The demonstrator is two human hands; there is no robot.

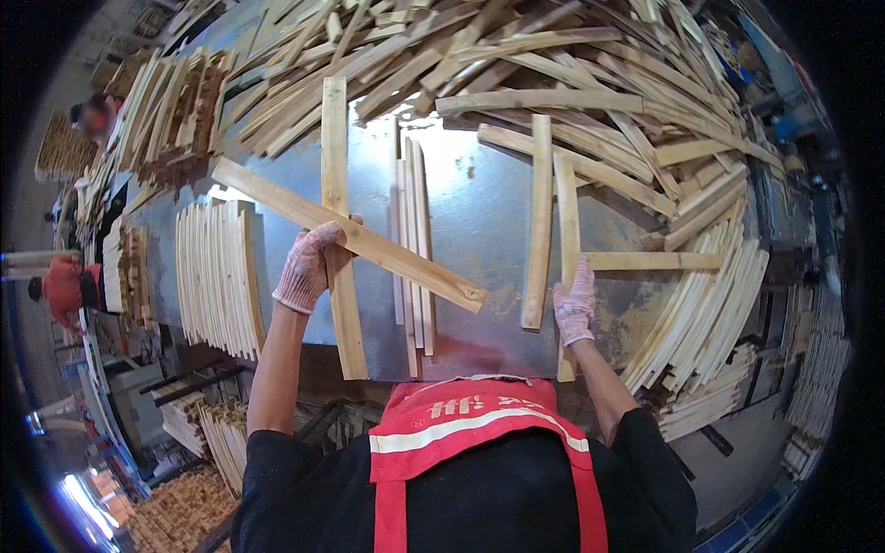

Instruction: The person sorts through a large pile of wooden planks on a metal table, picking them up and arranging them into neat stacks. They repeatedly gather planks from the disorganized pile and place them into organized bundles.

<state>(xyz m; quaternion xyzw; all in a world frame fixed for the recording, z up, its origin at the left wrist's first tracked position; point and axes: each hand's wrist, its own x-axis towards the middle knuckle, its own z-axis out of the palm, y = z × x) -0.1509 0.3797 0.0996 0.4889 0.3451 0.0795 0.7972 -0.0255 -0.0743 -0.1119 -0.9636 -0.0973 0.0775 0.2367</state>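
Note:
My left hand (309, 265), in a knitted glove, grips a wooden slat (387, 250) that slants down to the right. Beneath it another slat (335, 159) lies lengthwise, passing under or beside my fingers. My right hand (575, 304), gloved too, is on an upright wooden strip (568, 207) at the right; whether the fingers close round it I cannot tell. A crosswise strip (653, 261) extends rightward from near that hand. Just left of it lies one more slat (537, 228). Between my hands several narrow strips (418, 256) lie side by side on the metal tabletop (477, 242).
A jumbled heap of wood strips (539, 69) covers the far side. Neat rows of strips stand at the left (216, 276) and right (698, 311), with more stacks (183, 110) at the far left. A person in red (66, 290) is beyond the left edge.

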